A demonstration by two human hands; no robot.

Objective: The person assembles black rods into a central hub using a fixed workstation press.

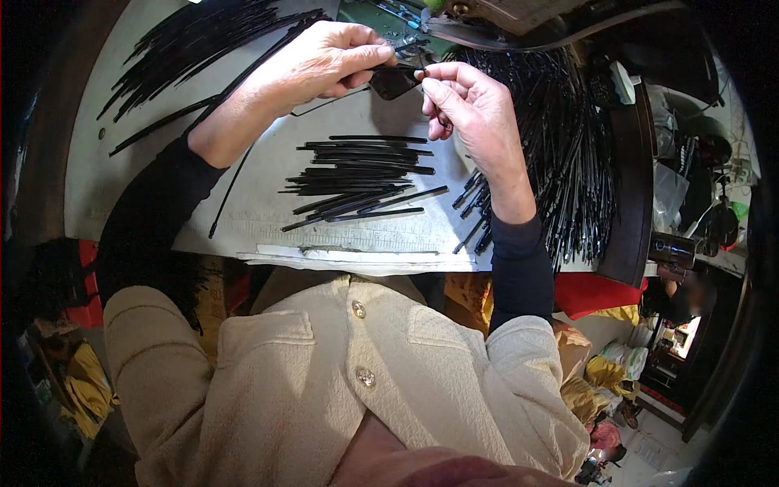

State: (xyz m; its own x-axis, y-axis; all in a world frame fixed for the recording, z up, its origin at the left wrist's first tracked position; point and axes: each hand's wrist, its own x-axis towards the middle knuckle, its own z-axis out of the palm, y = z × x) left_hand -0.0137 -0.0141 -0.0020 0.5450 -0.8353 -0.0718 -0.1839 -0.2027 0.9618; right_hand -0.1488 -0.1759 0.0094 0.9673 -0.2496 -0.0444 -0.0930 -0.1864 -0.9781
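My left hand [345, 61] and my right hand [475, 105] meet over the far middle of the table, both with fingers closed in a pinch. Between their fingertips hangs a small, flat, glossy black piece [394, 83]; its exact kind is too dark to make out. The left thumb and forefinger grip its left end, while the right fingers pinch near its right upper corner. Below the hands, several short black strips [357, 174] lie in a loose stack. One thin bent black strip [329, 101] lies just under my left hand.
A large bundle of long black strips [568, 162] fills the table's right side, and another pile [195, 53] spreads at the far left. A dark wooden edge [633, 174] borders the right. Across the far right runs a grey tube [600, 29]. The pale tabletop [219, 235] ends near my body.
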